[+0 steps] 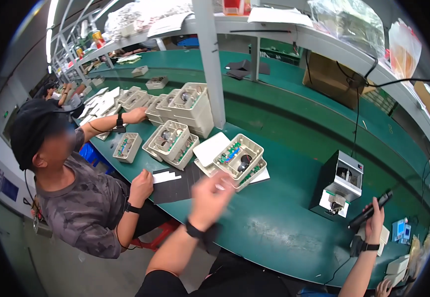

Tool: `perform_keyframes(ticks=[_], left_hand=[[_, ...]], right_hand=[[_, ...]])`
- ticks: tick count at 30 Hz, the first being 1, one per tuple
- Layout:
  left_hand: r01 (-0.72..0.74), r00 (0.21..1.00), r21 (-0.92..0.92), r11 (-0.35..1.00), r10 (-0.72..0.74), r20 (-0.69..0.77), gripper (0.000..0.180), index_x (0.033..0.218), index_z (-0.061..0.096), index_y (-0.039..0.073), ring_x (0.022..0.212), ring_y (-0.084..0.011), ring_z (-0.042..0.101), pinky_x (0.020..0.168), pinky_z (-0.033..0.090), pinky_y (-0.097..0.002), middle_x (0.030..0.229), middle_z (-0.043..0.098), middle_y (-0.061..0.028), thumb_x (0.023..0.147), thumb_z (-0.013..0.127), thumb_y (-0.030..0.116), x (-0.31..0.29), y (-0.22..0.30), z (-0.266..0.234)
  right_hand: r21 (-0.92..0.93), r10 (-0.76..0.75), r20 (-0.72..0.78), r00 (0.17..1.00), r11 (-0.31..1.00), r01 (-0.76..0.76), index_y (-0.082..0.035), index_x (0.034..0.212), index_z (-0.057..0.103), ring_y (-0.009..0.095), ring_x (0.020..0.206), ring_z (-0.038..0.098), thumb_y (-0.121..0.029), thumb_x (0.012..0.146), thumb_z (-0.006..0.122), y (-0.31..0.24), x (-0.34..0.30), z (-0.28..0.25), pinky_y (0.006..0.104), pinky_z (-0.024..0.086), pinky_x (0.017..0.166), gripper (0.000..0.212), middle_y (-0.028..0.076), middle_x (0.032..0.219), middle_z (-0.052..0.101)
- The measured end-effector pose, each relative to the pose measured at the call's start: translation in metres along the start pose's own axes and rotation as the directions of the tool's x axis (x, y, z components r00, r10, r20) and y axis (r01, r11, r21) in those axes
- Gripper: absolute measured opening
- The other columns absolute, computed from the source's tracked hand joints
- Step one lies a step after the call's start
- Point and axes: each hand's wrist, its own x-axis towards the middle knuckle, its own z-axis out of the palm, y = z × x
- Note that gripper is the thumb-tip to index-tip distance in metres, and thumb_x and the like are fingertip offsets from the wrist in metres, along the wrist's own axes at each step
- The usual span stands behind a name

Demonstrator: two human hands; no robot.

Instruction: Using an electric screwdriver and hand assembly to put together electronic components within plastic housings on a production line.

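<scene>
My left hand (pixel 212 198) is smeared by motion at the near corner of an open cream plastic box (pixel 258 148). Its fingers are too blurred to read, though something small and pale shows at them. Green circuit boards, blue wires and a round black part lie inside that box, which is stacked on another one. On the right, my right hand (pixel 375 225) is closed round a slim black electric screwdriver (pixel 384 198), tilted with its narrow tip down to the left. Beyond it stands a black-and-silver screw feeder (pixel 349 171). Black bands circle both my wrists.
To the left a co-worker (pixel 81 198) sits, one hand at stacked cream boxes (pixel 195 116), the other by white strips on a black sheet (pixel 178 190). A white lid (pixel 212 148) lies beside my boxes. A metal post (pixel 210 64) and shelf rise behind the green table (pixel 279 218).
</scene>
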Motion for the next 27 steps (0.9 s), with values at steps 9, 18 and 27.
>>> perform_keyframes(ticks=[9, 18, 27], left_hand=[[0.24, 0.966, 0.794, 0.559, -0.056, -0.253, 0.12, 0.154, 0.035, -0.004, 0.136, -0.0439, 0.05, 0.114, 0.041, -0.049, 0.151, 0.043, -0.0313, 0.063, 0.096, 0.044, 0.101, -0.141, -0.139], [0.279, 0.95, 0.666, 0.692, -0.098, -0.296, 0.109, 0.153, 0.038, -0.003, 0.138, -0.0415, 0.048, 0.115, 0.042, -0.0447, 0.151, 0.046, -0.0267, 0.064, 0.093, 0.029, 0.066, -0.09, -0.15], [-0.339, 0.879, 0.252, 0.906, 0.21, 0.428, 0.106, 0.149, 0.042, -0.001, 0.133, -0.0442, 0.054, 0.11, 0.048, -0.0465, 0.146, 0.049, -0.0269, 0.063, 0.097, 0.027, -0.049, 0.007, -0.064]], right_hand=[[-0.249, -0.163, 0.152, 0.975, 0.948, 0.197, -0.001, 0.134, 0.054, 0.015, 0.091, 0.065, -0.018, 0.099, 0.073, 0.016, -0.001, 0.028, 0.0304, 0.051, 0.086, 0.043, 0.006, 0.099, 0.068], [-0.493, -0.47, 0.03, 0.882, 0.761, 0.422, -0.001, 0.149, 0.046, 0.018, 0.111, 0.062, -0.022, 0.103, 0.069, 0.004, -0.047, 0.013, 0.0316, 0.048, 0.098, 0.056, 0.012, 0.122, 0.066], [-0.432, -0.74, 0.237, 0.63, 0.5, 0.751, 0.002, 0.141, 0.052, 0.02, 0.104, 0.06, -0.002, 0.099, 0.064, -0.01, -0.148, 0.068, 0.0335, 0.048, 0.098, 0.044, 0.011, 0.116, 0.062]])
